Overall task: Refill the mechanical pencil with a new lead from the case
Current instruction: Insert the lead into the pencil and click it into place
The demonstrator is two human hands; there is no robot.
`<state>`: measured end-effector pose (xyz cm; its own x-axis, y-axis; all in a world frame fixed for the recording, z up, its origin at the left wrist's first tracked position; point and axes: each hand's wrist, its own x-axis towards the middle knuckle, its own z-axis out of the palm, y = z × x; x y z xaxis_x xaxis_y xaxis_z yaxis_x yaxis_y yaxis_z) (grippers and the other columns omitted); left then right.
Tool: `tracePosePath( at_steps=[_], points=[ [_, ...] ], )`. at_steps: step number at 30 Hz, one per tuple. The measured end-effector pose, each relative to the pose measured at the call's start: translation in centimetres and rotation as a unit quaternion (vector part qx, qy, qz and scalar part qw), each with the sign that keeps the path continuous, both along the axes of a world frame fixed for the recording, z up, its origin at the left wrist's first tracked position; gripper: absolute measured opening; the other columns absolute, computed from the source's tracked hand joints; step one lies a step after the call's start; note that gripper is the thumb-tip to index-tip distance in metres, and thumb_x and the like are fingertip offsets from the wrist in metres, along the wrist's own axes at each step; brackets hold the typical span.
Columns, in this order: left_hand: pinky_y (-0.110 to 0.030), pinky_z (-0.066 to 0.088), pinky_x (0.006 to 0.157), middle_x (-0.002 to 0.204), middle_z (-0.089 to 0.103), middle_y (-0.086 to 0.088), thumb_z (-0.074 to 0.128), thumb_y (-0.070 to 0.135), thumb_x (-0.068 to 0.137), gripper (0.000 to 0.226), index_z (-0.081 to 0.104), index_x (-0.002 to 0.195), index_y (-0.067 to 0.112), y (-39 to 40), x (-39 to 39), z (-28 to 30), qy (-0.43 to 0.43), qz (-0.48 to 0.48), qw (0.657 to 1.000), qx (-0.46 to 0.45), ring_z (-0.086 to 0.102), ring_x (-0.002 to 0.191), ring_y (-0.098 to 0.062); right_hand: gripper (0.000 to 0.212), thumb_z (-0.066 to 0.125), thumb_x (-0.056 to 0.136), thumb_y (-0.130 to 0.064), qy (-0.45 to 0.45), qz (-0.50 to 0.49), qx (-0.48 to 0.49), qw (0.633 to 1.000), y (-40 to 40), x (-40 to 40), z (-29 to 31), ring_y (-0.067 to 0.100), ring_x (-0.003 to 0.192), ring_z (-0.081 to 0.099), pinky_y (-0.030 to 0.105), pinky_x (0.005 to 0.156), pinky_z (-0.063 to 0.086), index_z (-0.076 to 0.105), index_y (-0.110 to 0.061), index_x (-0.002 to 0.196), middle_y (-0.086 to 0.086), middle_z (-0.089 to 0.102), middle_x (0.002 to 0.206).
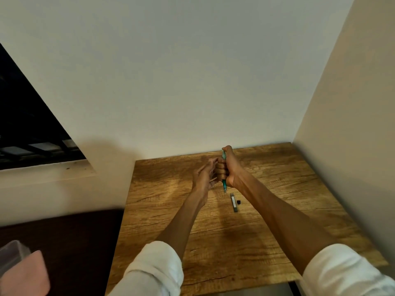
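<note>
Tightly curled right fingers (221, 170) gripping pencil (224, 167)

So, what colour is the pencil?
Teal green pencil, seen in the head view, held in the right hand.

— What was the desk (277, 189) under the fingers (220, 170) made of?
— Wood or a wood-look laminate, matt, with heavy brown grain.
— And the pencil (224, 182) gripped in those fingers?
— Translucent teal plastic, faintly glossy. The lead case (234, 202) lying just below the fingers looked grey plastic; the rolled sleeves (158, 268) were white cloth.
</note>
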<state>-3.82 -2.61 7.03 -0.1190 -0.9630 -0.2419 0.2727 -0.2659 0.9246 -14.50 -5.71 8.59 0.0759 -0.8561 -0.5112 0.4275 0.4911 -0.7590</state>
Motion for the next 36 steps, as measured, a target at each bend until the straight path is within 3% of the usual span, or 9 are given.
tracePosePath(
  at_steps=[5, 12, 19, 29, 33, 36],
  points=[
    [-0.025, 0.055, 0.07, 0.106, 0.074, 0.004, 0.052, 0.036, 0.097, 0.023, 0.075, 0.092, 0.035, 0.2, 0.0, -0.1, 0.001, 0.0, 1.0, 0.001, 0.068, 0.102, -0.013, 0.056, 0.038, 0.092, -0.054, -0.004, -0.002, -0.001, 1.0, 0.1, 0.0, 0.0, 0.011, 0.032, 0.015, 0.017, 0.038, 0.013, 0.033, -0.025, 0.044, -0.007, 0.024, 0.039],
    [-0.025, 0.056, 0.073, 0.116, 0.071, 0.0, 0.05, 0.038, 0.097, 0.025, 0.073, 0.105, 0.033, 0.2, 0.0, -0.2, -0.008, -0.007, 1.0, -0.006, 0.066, 0.109, -0.015, 0.053, 0.038, 0.09, -0.05, 0.003, 0.002, -0.012, 1.0, 0.2, -0.1, 0.2, 0.011, 0.035, 0.014, 0.019, 0.04, 0.012, 0.036, -0.025, 0.043, -0.007, 0.024, 0.04],
    [-0.023, 0.055, 0.07, 0.114, 0.072, 0.001, 0.05, 0.037, 0.097, 0.024, 0.074, 0.101, 0.035, 0.2, 0.1, -0.3, -0.001, -0.01, 1.0, -0.006, 0.068, 0.105, -0.014, 0.058, 0.037, 0.09, -0.057, 0.004, 0.014, -0.012, 1.0, 0.3, -0.1, 0.2, 0.011, 0.036, 0.014, 0.02, 0.04, 0.012, 0.035, -0.024, 0.042, -0.007, 0.024, 0.041],
    [-0.026, 0.055, 0.074, 0.12, 0.07, 0.001, 0.051, 0.039, 0.096, 0.025, 0.071, 0.109, 0.033, 0.2, 0.2, -0.3, 0.005, -0.011, 1.0, -0.004, 0.065, 0.111, -0.016, 0.053, 0.036, 0.09, -0.052, 0.018, 0.013, -0.03, 0.999, 0.4, 0.1, 0.3, 0.011, 0.037, 0.012, 0.023, 0.045, 0.008, 0.031, -0.025, 0.045, -0.006, 0.023, 0.04],
    [-0.031, 0.056, 0.084, 0.121, 0.069, -0.002, 0.052, 0.038, 0.096, 0.026, 0.07, 0.111, 0.031, 0.1, 0.3, -0.5, 0.008, -0.015, 1.0, -0.001, 0.064, 0.112, -0.019, 0.06, 0.036, 0.091, -0.054, 0.01, 0.003, -0.032, 0.999, 0.3, 0.1, 0.7, 0.01, 0.036, 0.014, 0.021, 0.043, 0.009, 0.036, -0.024, 0.04, -0.007, 0.023, 0.04],
    [-0.033, 0.056, 0.084, 0.115, 0.071, -0.006, 0.054, 0.037, 0.095, 0.021, 0.072, 0.104, 0.03, 0.1, 0.3, -0.6, 0.02, -0.011, 1.0, 0.013, 0.067, 0.107, -0.021, 0.053, 0.037, 0.091, -0.055, -0.001, -0.002, -0.036, 0.999, 0.2, -0.1, 1.4, 0.01, 0.035, 0.013, 0.02, 0.04, 0.009, 0.027, -0.025, 0.049, -0.007, 0.021, 0.041]
  ],
)
